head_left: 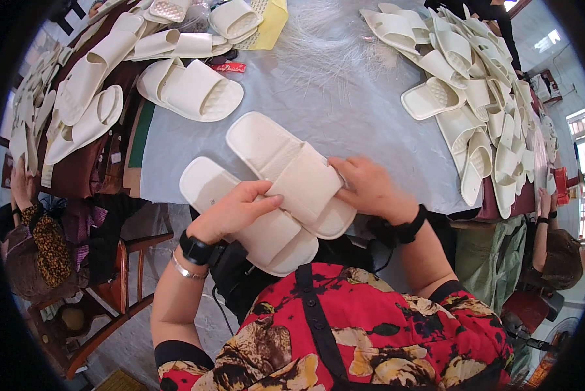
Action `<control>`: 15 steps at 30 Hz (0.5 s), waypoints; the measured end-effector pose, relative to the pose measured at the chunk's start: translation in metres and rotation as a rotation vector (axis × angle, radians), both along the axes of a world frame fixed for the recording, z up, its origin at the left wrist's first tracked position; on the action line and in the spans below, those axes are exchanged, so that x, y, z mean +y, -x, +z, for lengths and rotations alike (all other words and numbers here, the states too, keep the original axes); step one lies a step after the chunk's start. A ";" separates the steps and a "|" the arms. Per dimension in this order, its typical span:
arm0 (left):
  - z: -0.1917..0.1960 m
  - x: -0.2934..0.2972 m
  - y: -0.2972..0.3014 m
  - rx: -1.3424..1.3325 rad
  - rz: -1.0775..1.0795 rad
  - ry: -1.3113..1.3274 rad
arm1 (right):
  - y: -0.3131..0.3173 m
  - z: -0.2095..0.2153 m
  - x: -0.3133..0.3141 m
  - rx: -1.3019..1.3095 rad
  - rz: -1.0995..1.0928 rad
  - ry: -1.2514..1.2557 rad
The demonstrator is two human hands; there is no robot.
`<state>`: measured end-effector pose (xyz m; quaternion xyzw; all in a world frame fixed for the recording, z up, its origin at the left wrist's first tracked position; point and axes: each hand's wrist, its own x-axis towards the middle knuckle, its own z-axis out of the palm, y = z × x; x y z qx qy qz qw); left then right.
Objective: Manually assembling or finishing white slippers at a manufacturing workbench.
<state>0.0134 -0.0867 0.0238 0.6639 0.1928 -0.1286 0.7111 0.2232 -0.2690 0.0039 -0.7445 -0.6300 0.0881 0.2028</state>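
A small red rectangular label (227,67) lies flat on the grey table cover (344,91), just beside the upper edge of a pair of cream slippers (191,89). A yellow flat package (271,25) lies at the far edge of the table, partly under another cream slipper (235,18).

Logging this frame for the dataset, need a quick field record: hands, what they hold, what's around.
left hand: left hand grips the strap of the upper cream foam slide slipper, thumb on top
right hand: right hand holds the same strap from the other side
under it: second cream foam slipper, partly covered, crossed beneath the upper one
surface: grey sheet-covered table
right pile: heap of cream slippers at the table's right edge
left pile: more cream slippers, loosely spread
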 end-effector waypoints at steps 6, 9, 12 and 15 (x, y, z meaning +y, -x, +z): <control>0.009 -0.009 0.046 -0.021 0.412 0.205 | -0.047 0.002 0.018 -0.235 -0.004 -0.100; 0.011 -0.015 0.055 -0.308 0.659 0.514 | -0.047 -0.006 0.039 -0.347 0.059 -0.115; 0.040 -0.022 0.034 -0.439 0.730 0.783 | -0.049 -0.017 0.057 -0.432 0.140 -0.062; 0.046 -0.018 0.005 -0.535 0.800 0.983 | -0.052 -0.018 0.067 -0.483 0.183 0.000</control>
